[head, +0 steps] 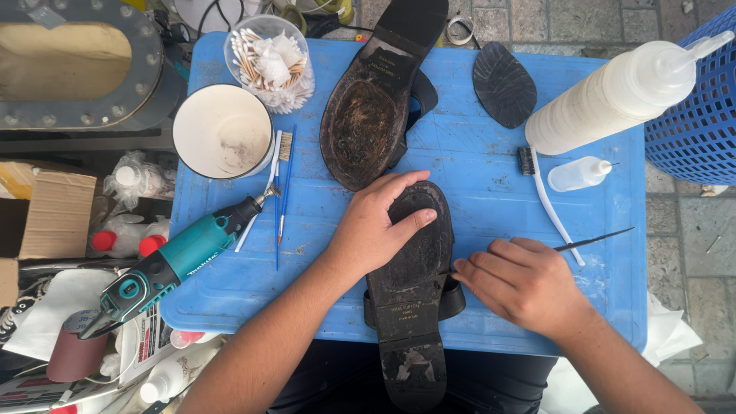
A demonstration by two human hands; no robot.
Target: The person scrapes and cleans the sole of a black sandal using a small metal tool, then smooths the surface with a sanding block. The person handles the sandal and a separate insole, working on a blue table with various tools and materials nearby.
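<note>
pressing flat on a sandal sole point(410, 261), the left hand point(372, 230) lies open; right hand point(525, 284) pinches a thin tool point(594, 241). jar point(270, 57) holds cotton swabs; white cup point(222, 132) looks empty.

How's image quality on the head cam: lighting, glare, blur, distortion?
Head view: soft even daylight, faint shadows under the left hand and right hand; mild sheen on the blue table, no hard glare; sandal sharp; big squeeze bottle stretched by wide-angle edges.
</note>
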